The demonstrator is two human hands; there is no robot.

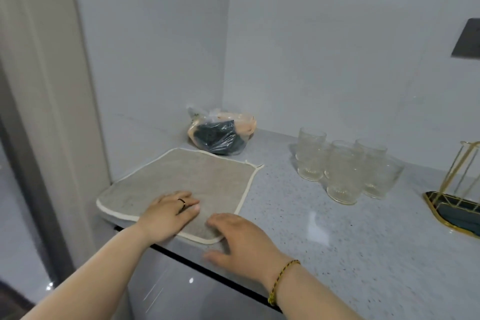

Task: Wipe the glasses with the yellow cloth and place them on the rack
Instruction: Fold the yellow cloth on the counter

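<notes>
The cloth (197, 179), a pale grey-yellow square with a cream border, lies flat on the counter near the left wall. My left hand (168, 213), with a ring on one finger, rests palm down on the cloth's near part. My right hand (244, 239) lies over the cloth's near right corner, fingertips touching the fabric and thumb by the counter's front edge. Neither hand holds anything. Several clear ribbed glasses (342, 169) stand grouped to the right. The gold wire rack (457, 205) with its dark base sits at the far right, cut off by the frame.
A plastic bag (220, 132) with dark and orange contents sits in the back corner behind the cloth. The speckled grey counter (363, 241) ends in a front edge just under my wrists. Walls close in at the left and back.
</notes>
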